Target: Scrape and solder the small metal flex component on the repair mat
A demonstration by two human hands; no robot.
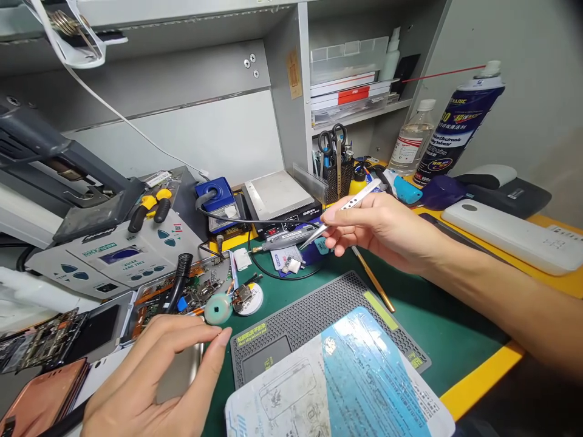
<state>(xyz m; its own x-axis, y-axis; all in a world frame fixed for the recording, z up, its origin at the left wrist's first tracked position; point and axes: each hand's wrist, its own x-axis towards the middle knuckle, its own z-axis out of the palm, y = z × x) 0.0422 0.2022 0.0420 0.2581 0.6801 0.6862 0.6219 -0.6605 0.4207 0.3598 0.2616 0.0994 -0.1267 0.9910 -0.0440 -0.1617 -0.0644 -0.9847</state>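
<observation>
Tweezers [350,205] pinched between the thumb and fingers of a right hand [378,233] hang over a green work mat [432,303], their tips angled down and just beside a rotary tool [282,240] lying at the back of the mat. Low in the head camera's view, a left hand [146,382] stays half open with its fingers curved, gripping nothing that shows, its fingertips near a round teal disc [217,308] (sponge or tape roll, the picture does not settle which). Circuit boards [200,297] lie just behind the disc, while a grey dotted mat [319,321] and a plastic sheet [337,382] fill the foreground. Along the bench stand yellow-handled pliers [152,209], a blue soldering station [218,197], a hot plate [276,194], scissors [331,145] in a mesh cup [339,182], a clear bottle [412,139] and a tall spray can [460,121].
</observation>
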